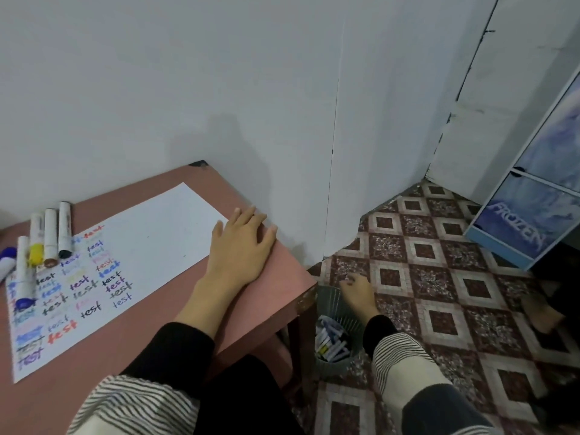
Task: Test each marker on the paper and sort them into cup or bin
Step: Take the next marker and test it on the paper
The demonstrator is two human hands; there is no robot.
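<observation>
A white paper [150,237] covered with coloured "test" scribbles on its left part lies on the pink table [276,277]. Several capped markers [50,240] lie on the paper's left edge, tips yellow, brown, black and blue. My left hand [240,246] rests flat and open on the table at the paper's right corner. My right hand [357,291] hangs over the rim of a grey mesh bin [329,298] on the floor, fingers relaxed, holding nothing. Several markers [331,342] lie inside the bin.
A purple-capped marker [6,262] lies at the table's far left edge. The table stands against a white wall. A blue "Frozen" cabinet [533,211] stands on the patterned tile floor to the right. My striped sleeves and dark lap fill the bottom.
</observation>
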